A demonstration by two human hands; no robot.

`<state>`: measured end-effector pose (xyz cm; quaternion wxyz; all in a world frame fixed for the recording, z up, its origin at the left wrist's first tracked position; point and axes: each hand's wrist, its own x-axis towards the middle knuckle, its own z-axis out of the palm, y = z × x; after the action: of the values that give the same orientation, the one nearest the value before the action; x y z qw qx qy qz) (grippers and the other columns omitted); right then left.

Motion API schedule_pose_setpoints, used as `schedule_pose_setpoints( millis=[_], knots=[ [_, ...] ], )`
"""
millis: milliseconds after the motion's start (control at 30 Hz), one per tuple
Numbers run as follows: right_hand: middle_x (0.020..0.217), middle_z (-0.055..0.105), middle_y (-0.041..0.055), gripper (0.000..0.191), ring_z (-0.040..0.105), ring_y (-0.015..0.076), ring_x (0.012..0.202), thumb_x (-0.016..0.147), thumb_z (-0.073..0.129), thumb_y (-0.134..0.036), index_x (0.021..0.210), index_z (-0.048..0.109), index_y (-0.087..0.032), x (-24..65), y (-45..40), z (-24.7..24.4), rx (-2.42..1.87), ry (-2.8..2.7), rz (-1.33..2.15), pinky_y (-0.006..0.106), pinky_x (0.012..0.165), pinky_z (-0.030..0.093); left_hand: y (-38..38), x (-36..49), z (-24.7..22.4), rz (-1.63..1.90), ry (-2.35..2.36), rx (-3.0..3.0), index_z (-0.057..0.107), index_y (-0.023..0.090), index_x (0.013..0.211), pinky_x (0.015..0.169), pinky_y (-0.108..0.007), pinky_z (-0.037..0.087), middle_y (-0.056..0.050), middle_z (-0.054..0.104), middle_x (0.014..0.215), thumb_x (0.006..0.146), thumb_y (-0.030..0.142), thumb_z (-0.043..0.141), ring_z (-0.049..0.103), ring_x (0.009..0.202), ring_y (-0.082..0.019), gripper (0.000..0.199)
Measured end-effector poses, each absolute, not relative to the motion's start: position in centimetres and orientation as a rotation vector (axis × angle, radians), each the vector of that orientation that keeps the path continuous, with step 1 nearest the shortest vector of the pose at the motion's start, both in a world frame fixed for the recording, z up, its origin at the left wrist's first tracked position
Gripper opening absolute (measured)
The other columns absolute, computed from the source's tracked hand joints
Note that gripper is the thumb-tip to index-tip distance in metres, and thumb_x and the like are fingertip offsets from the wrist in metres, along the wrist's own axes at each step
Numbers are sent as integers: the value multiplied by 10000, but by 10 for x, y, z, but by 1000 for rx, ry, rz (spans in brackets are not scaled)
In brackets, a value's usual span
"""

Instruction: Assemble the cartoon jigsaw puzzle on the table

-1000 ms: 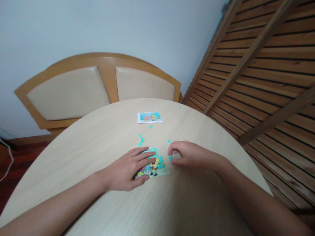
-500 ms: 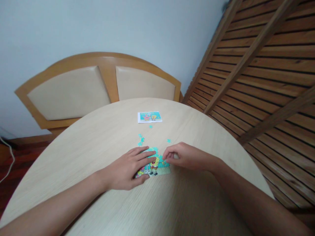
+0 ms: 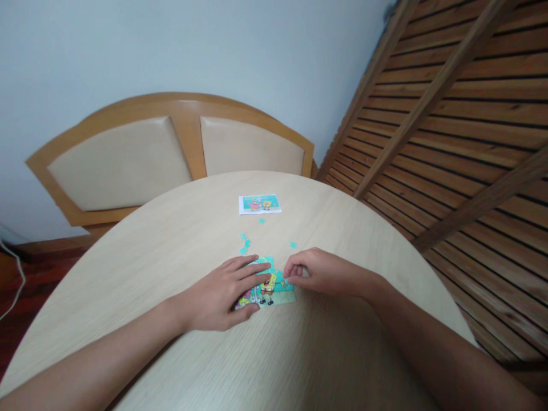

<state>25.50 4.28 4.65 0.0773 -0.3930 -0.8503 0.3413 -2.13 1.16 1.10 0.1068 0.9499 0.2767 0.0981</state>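
Note:
A partly joined jigsaw puzzle (image 3: 278, 297) lies on the table, showing a yellow cartoon figure on a turquoise ground. My left hand (image 3: 225, 291) rests flat across its left side with the fingers spread, covering part of the picture. At the puzzle's right edge is my right hand (image 3: 310, 271), its thumb and fingers pinched together. Whether a small piece sits between those fingertips is hidden. Just beyond the left fingers lie several loose turquoise puzzle pieces (image 3: 245, 245). Another loose piece (image 3: 293, 245) lies beyond the right hand.
A picture card (image 3: 260, 204) with the cartoon scene lies toward the far side of the round wooden table (image 3: 180, 228), a single piece (image 3: 262, 221) just in front of it. Behind stands a padded bench back (image 3: 186, 142); a slatted wooden panel (image 3: 449, 131) rises at right.

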Motion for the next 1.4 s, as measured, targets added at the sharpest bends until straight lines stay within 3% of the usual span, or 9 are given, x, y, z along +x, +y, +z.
schedule_pose_setpoints(
  millis=[600,833,1000,1233,1400],
  knots=[
    [866,753,31,216,652,160,747,825,608,-159,974,762,-179,256,42,46,-1171,-2598,978,245,671,457,12,-21,12,282,813,2798,418,268,1508,1179,-588,348,-58,419,1588,955,382,574,340,1477,-364,586],
    [842,745,33,157,653,171,738,867,625,-246,937,755,-195,263,50,45,-1295,-2557,752,261,655,439,11,-21,11,297,818,2785,426,271,1504,1187,-589,332,-57,421,1588,949,372,583,344,1475,-368,585],
    [967,754,59,175,666,199,840,900,602,-251,973,750,-194,275,62,40,-1486,-2442,335,292,741,444,12,-21,11,322,805,2782,423,279,1502,1186,-572,342,-56,424,1586,949,373,586,345,1477,-358,584],
    [1142,728,96,312,678,222,963,964,567,-325,1186,727,-176,271,67,24,-1491,-2408,245,328,851,477,12,-21,12,284,812,2795,432,265,1495,1179,-581,347,-60,418,1589,963,384,567,351,1472,-362,561],
    [1139,726,87,285,664,241,1063,967,577,-321,1162,749,-203,271,69,18,-1476,-2426,250,357,943,462,12,-21,11,317,804,2784,427,275,1500,1187,-577,336,-59,426,1584,963,381,570,355,1471,-357,566]
  ],
)
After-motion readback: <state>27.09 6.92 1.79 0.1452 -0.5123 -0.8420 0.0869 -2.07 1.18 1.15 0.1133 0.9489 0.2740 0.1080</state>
